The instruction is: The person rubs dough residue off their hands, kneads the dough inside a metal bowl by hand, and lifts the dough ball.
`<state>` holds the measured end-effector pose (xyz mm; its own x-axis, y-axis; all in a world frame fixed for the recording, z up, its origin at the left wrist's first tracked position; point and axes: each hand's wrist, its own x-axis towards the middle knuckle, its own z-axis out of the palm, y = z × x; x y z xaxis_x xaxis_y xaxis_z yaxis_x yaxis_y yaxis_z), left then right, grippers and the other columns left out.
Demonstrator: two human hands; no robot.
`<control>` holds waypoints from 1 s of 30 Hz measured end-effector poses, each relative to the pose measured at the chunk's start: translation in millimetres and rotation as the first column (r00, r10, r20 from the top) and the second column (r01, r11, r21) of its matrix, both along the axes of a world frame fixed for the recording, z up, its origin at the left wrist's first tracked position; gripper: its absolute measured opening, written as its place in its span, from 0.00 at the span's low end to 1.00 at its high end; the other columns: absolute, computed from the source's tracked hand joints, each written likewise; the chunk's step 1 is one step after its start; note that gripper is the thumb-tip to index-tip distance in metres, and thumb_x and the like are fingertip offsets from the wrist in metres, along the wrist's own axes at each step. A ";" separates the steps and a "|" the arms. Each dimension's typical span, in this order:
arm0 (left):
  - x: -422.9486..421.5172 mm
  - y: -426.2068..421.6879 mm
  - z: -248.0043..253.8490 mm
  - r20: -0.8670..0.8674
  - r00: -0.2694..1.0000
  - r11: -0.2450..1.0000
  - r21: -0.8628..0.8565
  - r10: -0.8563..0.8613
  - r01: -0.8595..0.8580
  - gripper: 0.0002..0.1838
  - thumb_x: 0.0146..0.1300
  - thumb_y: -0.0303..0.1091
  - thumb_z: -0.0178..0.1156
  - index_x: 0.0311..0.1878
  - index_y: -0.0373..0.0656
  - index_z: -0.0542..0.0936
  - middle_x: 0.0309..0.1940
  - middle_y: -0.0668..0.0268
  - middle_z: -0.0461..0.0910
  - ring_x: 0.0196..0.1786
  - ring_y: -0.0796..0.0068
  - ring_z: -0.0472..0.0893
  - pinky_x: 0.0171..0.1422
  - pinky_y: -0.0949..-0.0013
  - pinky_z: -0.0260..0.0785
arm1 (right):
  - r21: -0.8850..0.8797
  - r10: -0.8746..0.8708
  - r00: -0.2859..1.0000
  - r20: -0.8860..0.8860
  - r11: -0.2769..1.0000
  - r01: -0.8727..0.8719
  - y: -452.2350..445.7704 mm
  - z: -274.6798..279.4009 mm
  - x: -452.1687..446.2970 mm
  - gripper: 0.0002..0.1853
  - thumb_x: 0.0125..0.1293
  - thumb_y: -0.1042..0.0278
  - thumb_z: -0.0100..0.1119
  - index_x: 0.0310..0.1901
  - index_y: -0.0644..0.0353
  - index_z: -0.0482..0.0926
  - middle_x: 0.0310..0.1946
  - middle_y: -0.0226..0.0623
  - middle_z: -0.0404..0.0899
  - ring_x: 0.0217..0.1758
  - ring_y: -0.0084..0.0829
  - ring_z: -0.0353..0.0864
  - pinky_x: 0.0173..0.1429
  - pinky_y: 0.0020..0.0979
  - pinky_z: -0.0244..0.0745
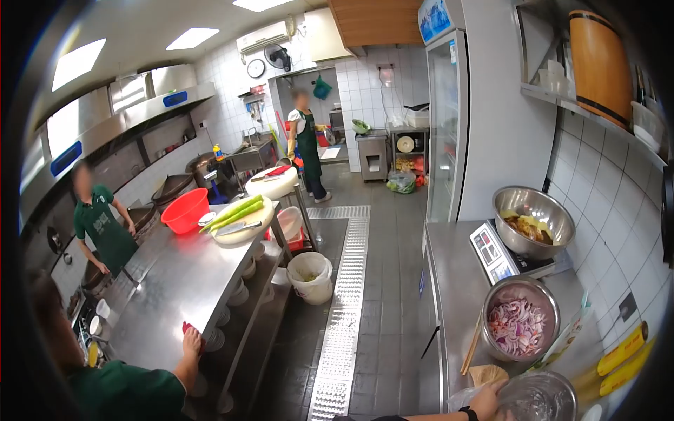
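My left hand (486, 401) reaches in from the bottom edge, its fingers closed at the near rim of a metal bowl (539, 394) with clear plastic film in it. A light brown item (489, 374) lies just beyond the hand. Next to it a pair of wooden chopsticks (471, 345) rests on the steel counter (449, 281). Sliced red onion (517, 327) fills a second metal bowl (493, 295). Farther back, a larger metal bowl (507, 203) with yellow and brown food (531, 229) stands on a digital scale (491, 252). My right hand is out of view.
At the left, a co-worker's hand (192, 342) holds a red cloth on a steel table (165, 298). Two more people (105, 228) (307, 140) stand farther back. A white bucket (309, 278) is on the floor. Above the right counter hangs a shelf (597, 112).
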<state>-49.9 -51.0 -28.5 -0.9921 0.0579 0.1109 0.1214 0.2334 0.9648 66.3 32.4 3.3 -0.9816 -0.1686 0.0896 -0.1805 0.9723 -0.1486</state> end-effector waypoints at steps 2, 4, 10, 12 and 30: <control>2.8 -2.0 8.7 0.067 0.998 1.000 -0.017 0.012 -0.011 0.26 0.50 0.17 0.49 0.53 0.42 0.80 0.53 0.50 0.78 0.59 0.52 0.75 0.65 0.61 0.65 | 0.034 -0.007 1.000 -0.027 0.999 0.008 -3.8 -8.8 -6.5 0.28 0.55 0.55 0.59 0.52 0.70 0.70 0.51 0.61 0.71 0.54 0.59 0.70 0.57 0.51 0.65; 4.7 -4.1 11.7 0.084 0.996 1.000 -0.026 0.019 -0.017 0.25 0.51 0.18 0.49 0.53 0.43 0.80 0.52 0.50 0.79 0.58 0.51 0.76 0.64 0.60 0.66 | 0.032 -0.046 0.991 0.128 0.999 0.042 -9.0 -8.8 -14.7 0.29 0.57 0.56 0.57 0.55 0.70 0.68 0.55 0.62 0.67 0.57 0.61 0.66 0.61 0.51 0.62; 8.5 -3.1 22.1 0.099 0.994 0.997 0.063 0.035 -0.041 0.22 0.53 0.19 0.49 0.51 0.44 0.81 0.50 0.50 0.79 0.56 0.50 0.76 0.62 0.60 0.67 | -0.083 -0.088 0.887 0.454 0.987 0.140 16.7 -34.5 -15.7 0.41 0.58 0.60 0.57 0.70 0.65 0.50 0.67 0.64 0.53 0.70 0.59 0.54 0.72 0.46 0.54; 10.5 13.9 6.1 0.084 0.989 0.981 0.140 0.125 -0.136 0.21 0.53 0.19 0.50 0.51 0.44 0.81 0.48 0.49 0.80 0.55 0.50 0.77 0.60 0.59 0.68 | -0.264 -0.122 0.943 0.311 0.942 0.208 49.0 -53.1 -7.1 0.42 0.54 0.58 0.63 0.67 0.65 0.55 0.62 0.60 0.60 0.63 0.58 0.62 0.66 0.46 0.60; -7.1 12.6 -52.7 0.063 0.982 0.974 -0.131 -0.179 0.186 0.24 0.58 0.25 0.49 0.60 0.46 0.75 0.49 0.47 0.79 0.50 0.47 0.78 0.54 0.55 0.71 | -0.052 -0.365 0.931 -0.020 0.930 0.364 43.7 -9.7 -33.0 0.26 0.61 0.59 0.59 0.56 0.64 0.67 0.53 0.61 0.69 0.51 0.58 0.71 0.55 0.51 0.69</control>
<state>-56.9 -38.5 -81.2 -0.9675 0.2498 0.0401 0.1265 0.3406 0.9317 33.4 76.2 -6.4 -0.9716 0.2053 0.1175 0.1801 0.9641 -0.1951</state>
